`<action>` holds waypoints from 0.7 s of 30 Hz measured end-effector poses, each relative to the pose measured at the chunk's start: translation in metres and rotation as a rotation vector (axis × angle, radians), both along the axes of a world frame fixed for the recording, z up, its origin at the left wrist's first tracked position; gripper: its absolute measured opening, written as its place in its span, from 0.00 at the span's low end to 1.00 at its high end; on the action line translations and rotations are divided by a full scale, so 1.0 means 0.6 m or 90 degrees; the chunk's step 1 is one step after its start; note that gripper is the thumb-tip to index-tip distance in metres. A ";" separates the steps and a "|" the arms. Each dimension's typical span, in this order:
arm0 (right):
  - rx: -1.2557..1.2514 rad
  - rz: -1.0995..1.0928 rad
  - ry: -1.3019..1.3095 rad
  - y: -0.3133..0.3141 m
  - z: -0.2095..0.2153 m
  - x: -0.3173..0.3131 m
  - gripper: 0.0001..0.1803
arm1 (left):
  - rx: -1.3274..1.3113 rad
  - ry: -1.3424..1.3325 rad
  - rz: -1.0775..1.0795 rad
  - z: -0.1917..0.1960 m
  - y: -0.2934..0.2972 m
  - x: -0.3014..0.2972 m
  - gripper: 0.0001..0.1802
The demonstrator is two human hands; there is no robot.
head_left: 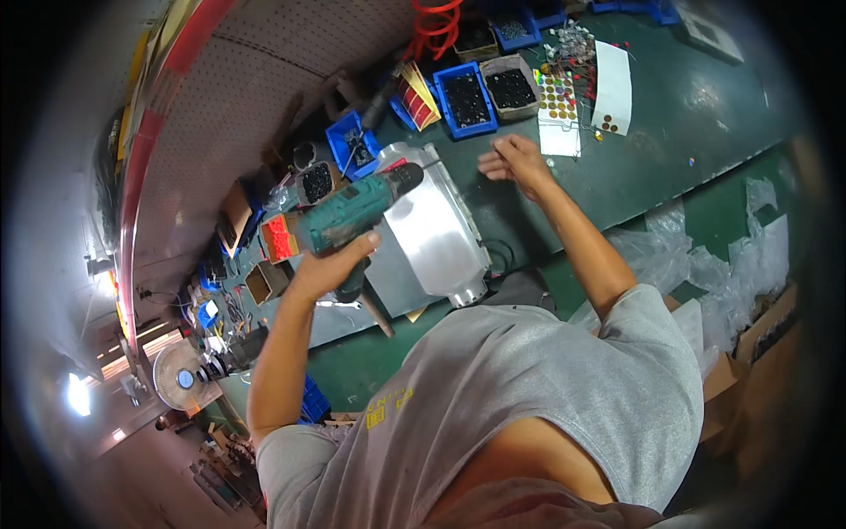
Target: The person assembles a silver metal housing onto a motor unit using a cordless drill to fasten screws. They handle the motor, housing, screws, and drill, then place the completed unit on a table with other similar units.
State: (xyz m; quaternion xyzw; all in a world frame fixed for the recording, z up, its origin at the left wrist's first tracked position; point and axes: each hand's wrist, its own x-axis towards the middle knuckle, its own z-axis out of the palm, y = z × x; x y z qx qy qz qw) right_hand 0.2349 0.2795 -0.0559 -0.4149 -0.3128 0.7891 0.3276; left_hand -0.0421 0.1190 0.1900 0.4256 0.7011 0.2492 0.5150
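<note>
My left hand (330, 270) grips the handle of a green and black cordless drill (345, 214). The drill's long thin bit points right, over the far end of a shiny silver metal housing (434, 231) that lies on the green bench. Just beyond the bit's tip, to the right of the housing, is my right hand (518, 166). Its fingers are curled in toward the thumb and a little blurred; whatever they may hold is too small to make out.
Blue bins (465, 99) and a carton of small black parts (511, 88) line the bench's back. Round stickers on a sheet (558, 101) and a white strip (612, 86) lie farther right. A red coiled hose (435, 26) hangs above. Clear plastic wrap (705, 269) is heaped below the bench edge.
</note>
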 end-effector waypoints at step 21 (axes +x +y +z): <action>-0.147 -0.160 0.091 -0.562 0.092 -0.031 0.10 | -0.008 -0.195 0.024 -0.144 -0.492 -0.085 0.14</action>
